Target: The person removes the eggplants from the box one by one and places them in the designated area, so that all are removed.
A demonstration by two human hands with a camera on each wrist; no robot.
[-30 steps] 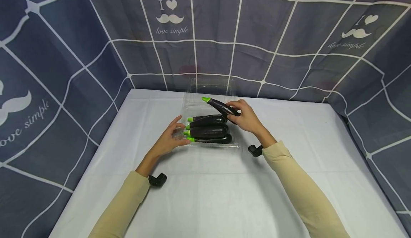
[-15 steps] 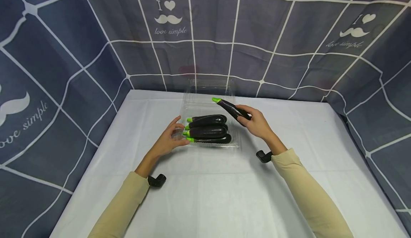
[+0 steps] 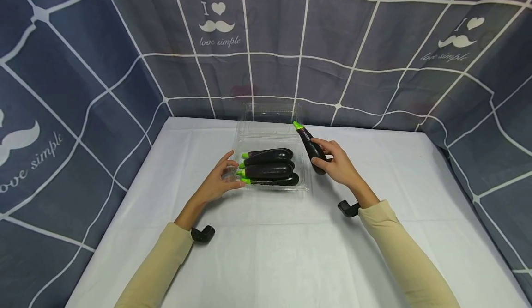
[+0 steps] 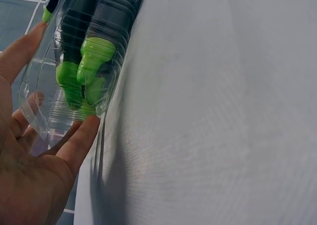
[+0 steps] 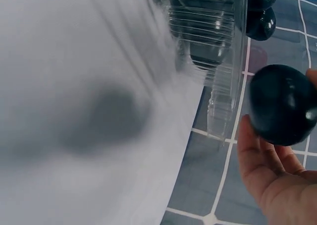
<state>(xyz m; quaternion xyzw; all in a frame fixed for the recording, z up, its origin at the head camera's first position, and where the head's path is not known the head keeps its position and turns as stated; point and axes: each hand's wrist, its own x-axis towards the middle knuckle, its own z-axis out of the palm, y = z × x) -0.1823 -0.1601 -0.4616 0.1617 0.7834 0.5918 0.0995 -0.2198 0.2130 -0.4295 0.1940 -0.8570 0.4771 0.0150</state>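
Observation:
My right hand [image 3: 341,164] grips a dark purple, glossy eggplant [image 3: 317,158] with a bright green cap. It is held tilted, cap pointing away, by the right side of a clear plastic clamshell box [image 3: 304,178]. Several more eggplants [image 3: 270,170] lie side by side inside, their green caps toward the left. At the box's left end, my left hand [image 3: 214,183] holds the wall between thumb and fingers; the left wrist view shows the thumb at the ribbed edge. The right wrist view shows the rounded end of the held eggplant [image 5: 280,108] raised over the tabletop.
The box's clear lid [image 3: 272,114] stands open at the back, near the grey checked curtain [image 3: 274,75]. A white cloth [image 3: 266,252] covers the table. Curtains also rise on the left and right. Black wrist devices [image 3: 202,234] sit at both sleeves.
My right hand has carried its eggplant rightward, out from over the box, and turned it so its cap points farther away. The left hand and the box stay in place.

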